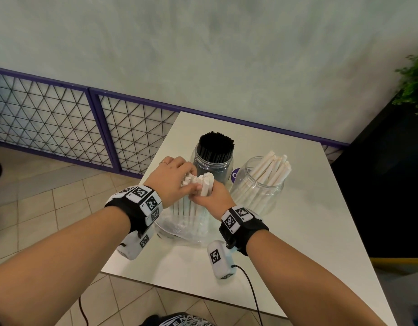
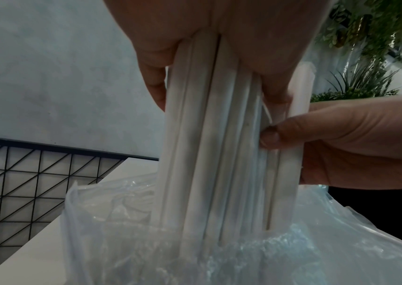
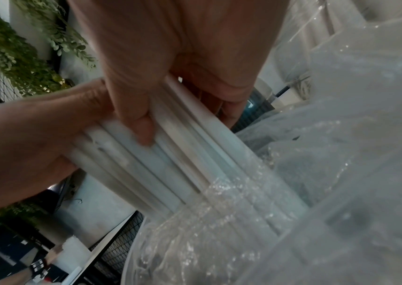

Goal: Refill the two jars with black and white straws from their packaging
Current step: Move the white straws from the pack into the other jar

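Observation:
A bundle of white straws (image 1: 194, 203) stands upright in its clear plastic packaging (image 1: 179, 231) on the white table (image 1: 297, 231). My left hand (image 1: 172, 182) grips the top of the bundle from the left, and my right hand (image 1: 212, 196) grips it from the right. The wrist views show the white straws (image 2: 209, 154) (image 3: 161, 164) rising out of the crumpled packaging (image 2: 195, 241) (image 3: 268, 221), with fingers curled round them. Behind stand a clear jar packed with black straws (image 1: 213, 158) and a clear jar partly filled with leaning white straws (image 1: 262, 182).
The table's left edge drops to a tiled floor (image 1: 50, 196). A purple-framed wire fence (image 1: 62, 114) runs along the wall behind. Green plants (image 1: 415, 83) hang at the far right. A black cable (image 1: 250, 290) trails from my right wrist over the front of the table.

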